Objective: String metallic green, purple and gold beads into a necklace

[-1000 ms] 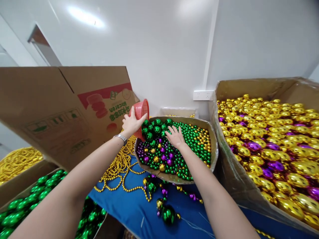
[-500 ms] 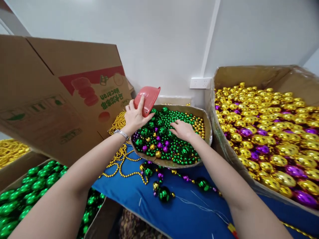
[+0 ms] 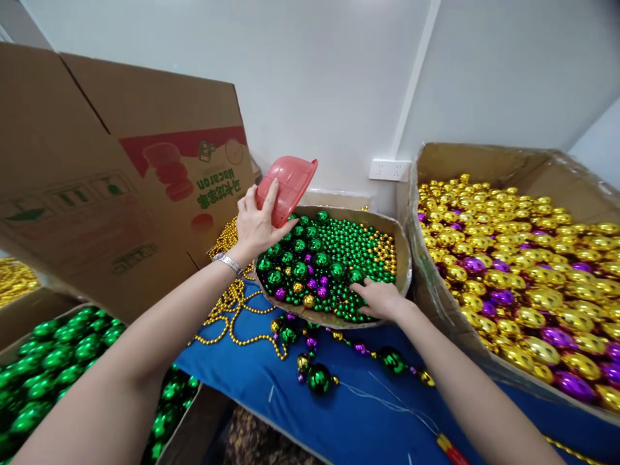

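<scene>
My left hand [image 3: 256, 223] grips a red plastic basket [image 3: 285, 187], tipped on its side above the left end of a low cardboard box [image 3: 334, 321]. Inside that box lie loose shiny beads: large green beads [image 3: 299, 244], small green beads [image 3: 346, 242], purple beads [image 3: 312, 284] and small gold beads [image 3: 385, 252]. My right hand [image 3: 380, 298] is over the box's front right part, fingers apart and at the beads, with nothing visibly held. In front of the box, a strand of mixed beads [image 3: 318, 379] rests on the blue cloth [image 3: 252, 361].
A large printed carton [image 3: 184, 174] stands at left, with gold bead chains [image 3: 237, 303] beside it. Lower left is a box of green beads [image 3: 68, 355]. A tall box at right holds gold and purple beads [image 3: 533, 278]. Thin strings lead to a red-and-yellow handle [image 3: 450, 449].
My right hand has moved right and toward me across the beads. More large green beads now lie in the box's left and middle. The red basket has risen slightly.
</scene>
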Demonstrator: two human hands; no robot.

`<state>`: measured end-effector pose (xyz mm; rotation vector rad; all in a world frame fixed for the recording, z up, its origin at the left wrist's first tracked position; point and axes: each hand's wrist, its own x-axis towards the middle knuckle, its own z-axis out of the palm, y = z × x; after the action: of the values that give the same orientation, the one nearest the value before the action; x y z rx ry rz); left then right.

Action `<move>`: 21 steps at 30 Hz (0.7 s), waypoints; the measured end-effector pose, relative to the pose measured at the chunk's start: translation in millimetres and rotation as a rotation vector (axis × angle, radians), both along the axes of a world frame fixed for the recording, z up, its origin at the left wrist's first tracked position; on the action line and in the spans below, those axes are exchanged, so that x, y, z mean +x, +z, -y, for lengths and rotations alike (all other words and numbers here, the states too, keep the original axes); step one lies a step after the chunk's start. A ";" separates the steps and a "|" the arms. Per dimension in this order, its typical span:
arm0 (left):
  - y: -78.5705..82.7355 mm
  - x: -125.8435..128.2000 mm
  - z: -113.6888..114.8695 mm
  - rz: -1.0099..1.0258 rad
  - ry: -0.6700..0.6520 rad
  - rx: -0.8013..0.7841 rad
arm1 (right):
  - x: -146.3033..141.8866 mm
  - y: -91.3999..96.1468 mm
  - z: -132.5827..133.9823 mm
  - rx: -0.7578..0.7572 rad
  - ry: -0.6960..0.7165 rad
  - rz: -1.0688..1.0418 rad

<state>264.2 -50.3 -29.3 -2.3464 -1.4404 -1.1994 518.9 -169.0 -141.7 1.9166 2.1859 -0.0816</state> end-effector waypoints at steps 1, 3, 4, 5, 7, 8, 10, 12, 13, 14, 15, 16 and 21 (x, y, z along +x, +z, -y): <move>0.9 -3.1 1.0 0.009 0.014 0.008 | 1.6 5.8 -3.3 0.004 0.012 -0.008; 3.9 -9.2 5.3 0.044 0.039 0.009 | 5.0 21.4 -14.6 0.036 0.029 -0.021; 5.9 -12.2 8.6 0.069 0.048 0.004 | 6.5 30.4 -22.9 0.067 0.029 -0.025; 8.0 -15.4 12.5 0.100 0.055 -0.001 | 7.4 39.3 -32.6 0.103 0.025 -0.027; 12.3 -23.0 21.6 0.174 0.066 -0.008 | 5.6 54.4 -54.3 0.190 0.007 -0.029; 13.9 -27.4 26.5 0.212 0.070 -0.007 | 2.0 59.2 -64.6 0.245 0.006 -0.034; 15.3 -37.9 36.2 0.275 0.077 -0.001 | -12.2 61.0 -80.0 0.350 0.052 -0.063; 13.2 -49.8 46.0 0.315 0.084 0.012 | -35.1 52.1 -85.2 0.383 0.155 -0.098; 10.7 -55.9 50.9 0.326 0.085 0.021 | -48.5 44.6 -84.3 0.364 0.204 -0.107; 7.3 -61.8 55.8 0.330 0.083 0.031 | -62.2 35.9 -82.2 0.341 0.239 -0.109; 3.4 -67.6 60.5 0.329 0.078 0.041 | -75.0 27.0 -80.0 0.324 0.263 -0.108; -0.9 -73.2 64.9 0.327 0.072 0.055 | -86.1 18.9 -78.4 0.314 0.271 -0.103; -15.2 -100.7 88.7 0.391 0.063 0.145 | -98.8 17.3 -82.5 0.283 0.231 -0.083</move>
<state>163.5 -139.1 -44.5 -2.0332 -1.4587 -1.7525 420.1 -86.4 -124.4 1.8051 2.5768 0.2015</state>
